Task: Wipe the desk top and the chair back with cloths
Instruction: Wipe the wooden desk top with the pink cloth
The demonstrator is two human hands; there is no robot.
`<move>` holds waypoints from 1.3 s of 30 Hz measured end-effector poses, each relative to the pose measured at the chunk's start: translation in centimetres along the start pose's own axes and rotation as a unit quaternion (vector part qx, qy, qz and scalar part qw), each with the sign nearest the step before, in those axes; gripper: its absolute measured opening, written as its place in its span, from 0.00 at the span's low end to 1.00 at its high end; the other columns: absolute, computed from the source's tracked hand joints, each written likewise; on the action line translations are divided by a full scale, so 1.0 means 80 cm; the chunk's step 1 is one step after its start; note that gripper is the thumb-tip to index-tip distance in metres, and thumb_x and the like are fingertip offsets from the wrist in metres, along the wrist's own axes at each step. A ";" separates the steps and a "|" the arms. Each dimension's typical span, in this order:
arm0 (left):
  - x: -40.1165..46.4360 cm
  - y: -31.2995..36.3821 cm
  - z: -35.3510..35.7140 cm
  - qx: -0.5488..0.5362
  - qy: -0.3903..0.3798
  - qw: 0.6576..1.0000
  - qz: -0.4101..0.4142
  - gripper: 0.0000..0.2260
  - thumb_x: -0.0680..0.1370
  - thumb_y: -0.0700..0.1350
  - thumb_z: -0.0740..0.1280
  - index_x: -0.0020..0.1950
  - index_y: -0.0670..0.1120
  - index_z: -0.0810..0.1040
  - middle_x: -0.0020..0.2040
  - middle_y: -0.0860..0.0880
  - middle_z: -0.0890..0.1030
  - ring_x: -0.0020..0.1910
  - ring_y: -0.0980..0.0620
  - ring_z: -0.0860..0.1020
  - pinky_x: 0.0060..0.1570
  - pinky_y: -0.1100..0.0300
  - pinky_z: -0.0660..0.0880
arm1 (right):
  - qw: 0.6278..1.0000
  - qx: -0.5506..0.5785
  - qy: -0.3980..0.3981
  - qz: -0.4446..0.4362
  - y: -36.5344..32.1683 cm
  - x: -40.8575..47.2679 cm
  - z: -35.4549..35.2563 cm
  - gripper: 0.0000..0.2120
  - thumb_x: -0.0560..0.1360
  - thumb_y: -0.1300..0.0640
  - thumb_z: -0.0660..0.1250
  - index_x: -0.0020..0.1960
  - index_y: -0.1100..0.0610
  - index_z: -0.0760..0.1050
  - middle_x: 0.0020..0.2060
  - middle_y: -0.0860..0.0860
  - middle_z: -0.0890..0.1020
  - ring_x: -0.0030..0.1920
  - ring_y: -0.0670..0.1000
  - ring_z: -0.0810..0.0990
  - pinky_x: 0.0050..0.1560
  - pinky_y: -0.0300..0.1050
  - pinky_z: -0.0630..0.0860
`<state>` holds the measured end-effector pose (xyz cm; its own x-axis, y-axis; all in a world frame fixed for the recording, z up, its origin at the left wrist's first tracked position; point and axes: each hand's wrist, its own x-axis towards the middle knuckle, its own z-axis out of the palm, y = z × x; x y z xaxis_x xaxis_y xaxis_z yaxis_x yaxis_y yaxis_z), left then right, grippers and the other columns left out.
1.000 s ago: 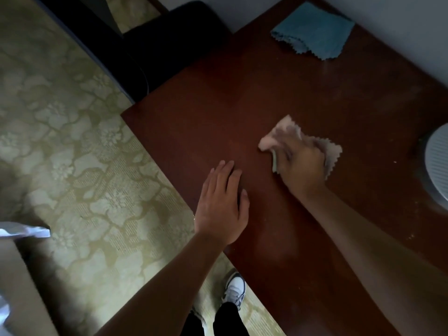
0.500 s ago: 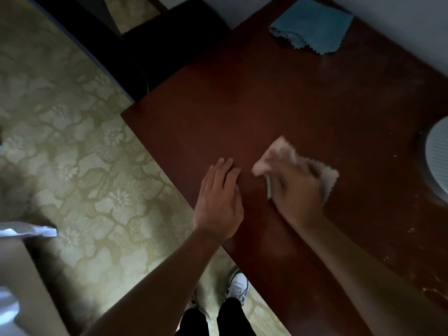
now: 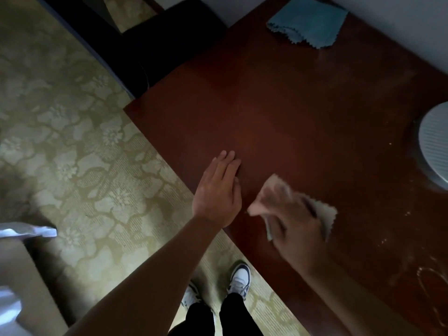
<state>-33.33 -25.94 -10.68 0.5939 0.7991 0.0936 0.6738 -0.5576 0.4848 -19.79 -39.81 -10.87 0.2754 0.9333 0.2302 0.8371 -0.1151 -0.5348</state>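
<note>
The dark red-brown desk top [image 3: 278, 105] fills the right half of the view. My right hand [image 3: 294, 229] presses a pale pink cloth [image 3: 274, 192] flat against the desk near its front edge; the hand is motion-blurred. My left hand [image 3: 218, 192] lies flat on the desk just left of the cloth, fingers together, holding nothing. A blue cloth [image 3: 309, 21] lies crumpled at the far edge of the desk by the wall. A dark chair [image 3: 169, 42] stands at the desk's far left corner.
A round grey ribbed object [image 3: 434, 144] sits on the desk at the right edge. White dust streaks mark the desk's near right part [image 3: 426, 275]. Patterned green carpet [image 3: 72, 141] covers the floor at left, with my shoes [image 3: 238, 278] below the desk edge.
My right hand has dragged the pink cloth toward me and leftward, close to the front edge. My left hand has stayed flat in place.
</note>
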 end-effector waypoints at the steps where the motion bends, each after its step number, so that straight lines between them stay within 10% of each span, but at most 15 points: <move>1: 0.001 0.001 0.000 0.002 -0.002 1.000 0.000 0.20 0.80 0.43 0.55 0.69 0.40 0.74 0.71 0.43 0.74 0.74 0.45 0.67 0.75 0.49 0.63 | 1.000 0.008 -0.002 -0.029 -0.006 -0.012 0.002 0.12 0.78 0.61 0.67 0.60 0.56 0.81 0.64 0.49 0.79 0.69 0.50 0.73 0.69 0.56 0.70; 9: -0.001 0.000 -0.002 -0.012 -0.006 1.000 -0.003 0.19 0.80 0.43 0.56 0.68 0.41 0.74 0.72 0.44 0.73 0.75 0.47 0.66 0.75 0.50 0.62 | 0.990 -0.039 0.086 0.103 0.033 0.059 -0.002 0.17 0.80 0.53 0.60 0.64 0.57 0.78 0.63 0.57 0.80 0.65 0.60 0.77 0.65 0.56 0.73; 17: -0.001 0.000 -0.014 -0.067 -0.027 0.997 -0.008 0.21 0.79 0.49 0.57 0.68 0.42 0.73 0.72 0.46 0.73 0.75 0.47 0.65 0.76 0.53 0.58 | 0.999 -0.011 0.006 -0.039 -0.029 0.019 0.015 0.13 0.80 0.55 0.63 0.60 0.54 0.82 0.64 0.49 0.79 0.68 0.50 0.74 0.66 0.42 0.72; 25: 0.038 -0.053 -0.039 -0.053 -0.012 0.989 0.141 0.16 0.76 0.42 0.61 0.60 0.42 0.80 0.59 0.45 0.81 0.59 0.46 0.78 0.57 0.51 0.75 | 0.983 -0.027 0.068 0.168 -0.013 0.171 0.035 0.21 0.77 0.49 0.59 0.66 0.55 0.77 0.65 0.59 0.77 0.67 0.65 0.73 0.66 0.62 0.71; 31: 0.133 -0.133 -0.096 -0.073 0.112 0.991 -0.028 0.11 0.76 0.38 0.63 0.57 0.41 0.79 0.55 0.44 0.78 0.53 0.49 0.74 0.54 0.60 0.70 | 0.992 -0.033 0.057 0.107 -0.077 0.239 0.109 0.17 0.78 0.53 0.60 0.64 0.56 0.78 0.63 0.57 0.79 0.63 0.63 0.77 0.65 0.60 0.71; 39: 0.171 -0.190 -0.107 -0.104 0.096 0.983 -0.119 0.12 0.75 0.35 0.62 0.55 0.43 0.80 0.55 0.46 0.77 0.55 0.48 0.74 0.54 0.61 0.67 | 0.990 -0.021 0.038 0.133 -0.097 0.319 0.150 0.15 0.79 0.52 0.61 0.63 0.51 0.77 0.64 0.52 0.78 0.65 0.60 0.74 0.63 0.57 0.74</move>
<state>-39.25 -4.60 -9.34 0.3231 0.9402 0.1083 0.6670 -0.3074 0.6787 -24.91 -11.01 -10.62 0.5226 0.8399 0.1462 0.7481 -0.3695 -0.5513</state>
